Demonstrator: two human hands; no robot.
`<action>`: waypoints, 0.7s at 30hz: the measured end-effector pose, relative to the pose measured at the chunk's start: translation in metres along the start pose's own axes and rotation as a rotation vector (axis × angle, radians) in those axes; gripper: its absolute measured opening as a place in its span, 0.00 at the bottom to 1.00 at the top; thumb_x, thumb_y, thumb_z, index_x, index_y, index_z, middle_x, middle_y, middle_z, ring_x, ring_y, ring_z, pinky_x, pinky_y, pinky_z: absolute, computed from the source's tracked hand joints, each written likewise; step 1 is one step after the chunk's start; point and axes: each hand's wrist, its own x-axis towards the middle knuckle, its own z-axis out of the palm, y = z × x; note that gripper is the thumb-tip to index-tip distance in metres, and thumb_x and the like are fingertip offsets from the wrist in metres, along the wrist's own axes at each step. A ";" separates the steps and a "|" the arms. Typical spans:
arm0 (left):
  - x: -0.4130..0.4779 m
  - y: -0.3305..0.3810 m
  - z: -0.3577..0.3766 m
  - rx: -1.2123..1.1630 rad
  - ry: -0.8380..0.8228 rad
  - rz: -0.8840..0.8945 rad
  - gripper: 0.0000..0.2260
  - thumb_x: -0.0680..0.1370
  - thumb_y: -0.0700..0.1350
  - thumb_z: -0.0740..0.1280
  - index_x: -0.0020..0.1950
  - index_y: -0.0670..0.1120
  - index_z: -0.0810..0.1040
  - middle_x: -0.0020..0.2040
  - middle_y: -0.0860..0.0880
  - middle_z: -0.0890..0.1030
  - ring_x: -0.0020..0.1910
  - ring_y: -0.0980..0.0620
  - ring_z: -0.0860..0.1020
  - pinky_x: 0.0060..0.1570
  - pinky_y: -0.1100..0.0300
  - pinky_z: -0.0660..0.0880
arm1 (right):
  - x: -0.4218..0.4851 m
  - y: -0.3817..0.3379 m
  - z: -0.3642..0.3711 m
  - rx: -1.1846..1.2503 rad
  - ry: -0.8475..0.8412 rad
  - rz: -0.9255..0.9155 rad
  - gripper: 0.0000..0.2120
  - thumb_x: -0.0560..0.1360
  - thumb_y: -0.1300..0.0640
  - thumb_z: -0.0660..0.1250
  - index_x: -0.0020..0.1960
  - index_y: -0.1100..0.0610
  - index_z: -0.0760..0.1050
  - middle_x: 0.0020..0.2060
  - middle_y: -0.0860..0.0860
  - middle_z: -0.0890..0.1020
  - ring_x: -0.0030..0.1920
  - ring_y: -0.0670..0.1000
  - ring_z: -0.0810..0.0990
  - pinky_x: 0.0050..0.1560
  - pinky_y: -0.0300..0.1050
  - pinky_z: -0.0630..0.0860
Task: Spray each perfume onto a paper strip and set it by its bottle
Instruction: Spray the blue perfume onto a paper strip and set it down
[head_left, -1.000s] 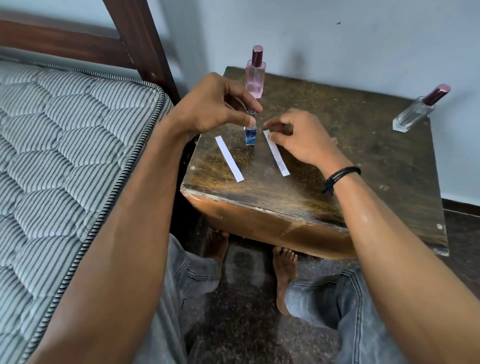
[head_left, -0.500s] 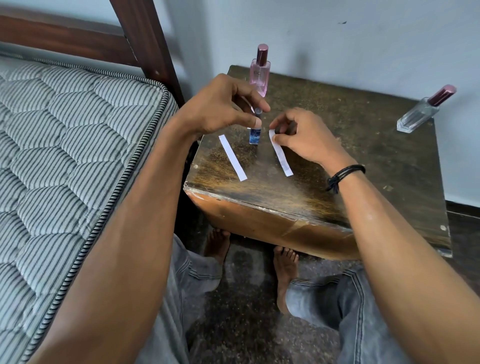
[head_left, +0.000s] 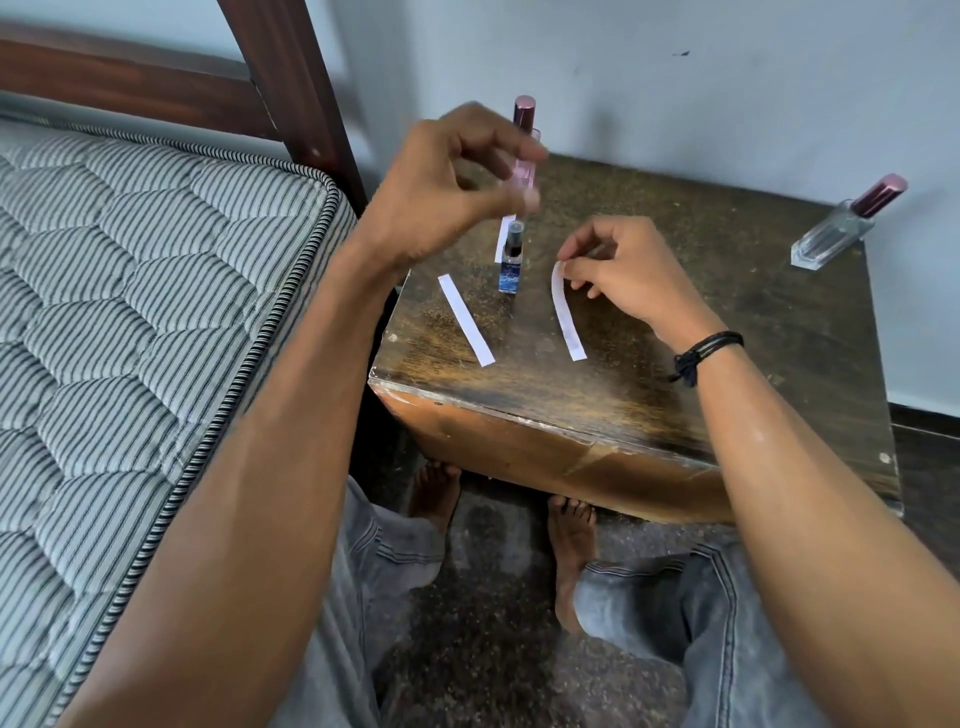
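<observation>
Bed (head_left: 130, 312) bounds the site on the left; the table (head_left: 675, 389) stands tight against it.

Left strip (head_left: 466, 319): lies flat on the table, just left of the blue bottle, untouched. Judged to be parked within reach for its turn.

Left grip (head_left: 447, 182): raised above the blue bottle, fingers curled toward the thumb. It is blurred, so I cannot tell whether anything is pinched in it. It does not touch the bottle.

Blue bottle (head_left: 510, 265): upright near the front left of the table, dark nozzle exposed — ready to spray, by the look of it. A mid strip (head_left: 505, 236) lies just behind it, partly hidden.

Pink bottle (head_left: 523, 117): upright at the back edge, capped, largely screened by the left grip.

Right strip (head_left: 563, 312): far end pinched between thumb and forefinger of the right grip (head_left: 628, 275); that end is lifted and the paper bows, while the near end rests on the table. Judged purpose — bringing the strip up to the blue bottle's nozzle.

Clear bottle (head_left: 836, 234): capped, at the far right corner, well apart, no strip beside it.
</observation>
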 end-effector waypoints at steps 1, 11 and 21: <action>-0.001 0.004 0.007 -0.061 0.114 0.049 0.08 0.74 0.39 0.76 0.52 0.41 0.84 0.48 0.49 0.84 0.46 0.56 0.82 0.48 0.61 0.79 | -0.001 0.001 -0.002 0.028 0.004 0.014 0.05 0.75 0.65 0.73 0.45 0.56 0.82 0.41 0.53 0.86 0.38 0.47 0.84 0.40 0.41 0.81; -0.030 0.026 0.079 -0.034 0.302 0.346 0.05 0.75 0.31 0.72 0.47 0.38 0.85 0.39 0.57 0.81 0.37 0.70 0.76 0.40 0.71 0.69 | -0.010 0.004 -0.029 0.330 0.069 -0.061 0.06 0.72 0.67 0.73 0.45 0.58 0.83 0.33 0.52 0.85 0.31 0.48 0.81 0.34 0.38 0.78; -0.037 0.033 0.082 -0.017 0.415 0.285 0.03 0.77 0.34 0.71 0.48 0.39 0.85 0.40 0.58 0.81 0.36 0.65 0.77 0.39 0.67 0.72 | -0.019 0.004 -0.051 0.496 0.245 -0.144 0.07 0.72 0.68 0.73 0.44 0.57 0.82 0.35 0.50 0.85 0.34 0.51 0.81 0.36 0.41 0.78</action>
